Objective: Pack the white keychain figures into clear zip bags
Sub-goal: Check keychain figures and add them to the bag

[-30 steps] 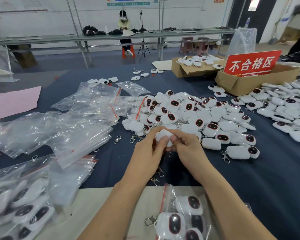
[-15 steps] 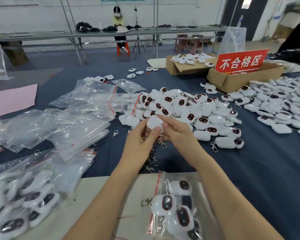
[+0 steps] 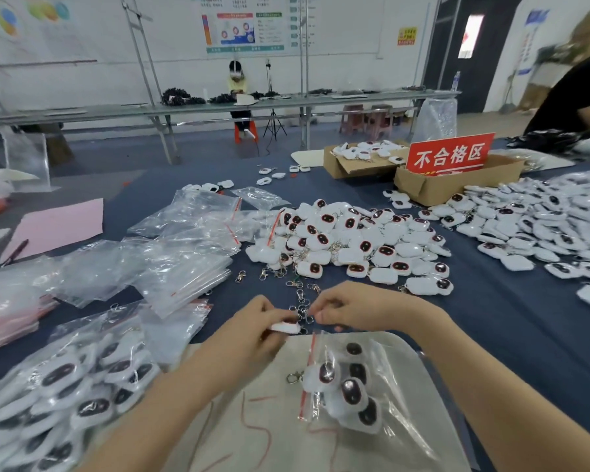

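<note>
**Hands pull back from the heap with one figure**

Both hands have drawn away from the heap of white keychain figures [image 3: 351,240] toward the person. They now meet just above the mouth of a partly filled clear zip bag [image 3: 389,376].

The left hand [image 3: 252,330] curls its fingers round one white keychain figure [image 3: 286,327], which pokes out at the fingertips. The right hand [image 3: 355,308] faces it, thumb and forefinger pinched together on the metal clasp [image 3: 304,315] beside that figure; blur hides finer detail.

Beyond the fingertips, loose clasps [image 3: 298,294] lie on the dark blue cloth [image 3: 491,335], then the heap. Left of the left knuckles lie empty zip bags [image 3: 184,260]. Nearer that wrist lie filled bags [image 3: 69,386].
</note>
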